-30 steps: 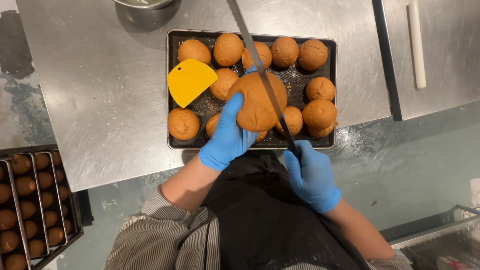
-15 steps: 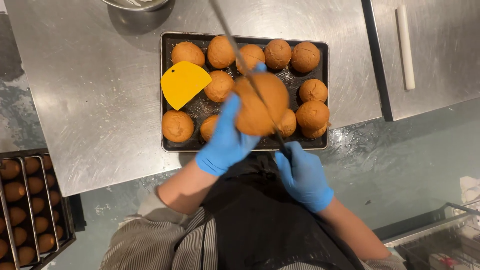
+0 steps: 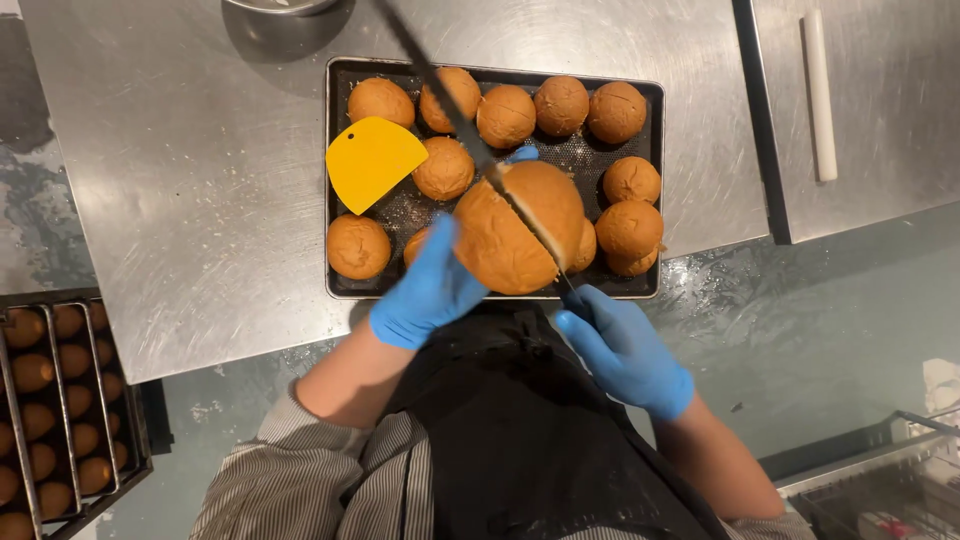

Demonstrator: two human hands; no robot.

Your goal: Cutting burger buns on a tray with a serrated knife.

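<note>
Brushed stainless-steel worktop fills most of the view from above, with a grey-green floor below it and a second steel surface to the right, on which lies a slim white rod. At the bottom of the view are the person's black apron and striped sleeves. On the worktop sits a dark rectangular baking tray carrying round golden-brown buns in loose rows. At the lower left stands a wire rack loaded with more brown buns. A round metal bowl is cut off by the top edge.

Held above the near edge of the tray is one large round brown bun, partly split, with a pale crumb showing along the cut. The left hand, in a blue glove, is clamped around the bun's left side, a fingertip showing at its far edge. The right hand, also blue-gloved, is closed around the handle of a long dark knife, whose blade runs diagonally through the bun and on over the tray towards the upper left. The two hands are near each other but not touching.

A yellow plastic dough scraper with a rounded edge lies on the tray's left side, overhanging the rim just beside the small buns.
</note>
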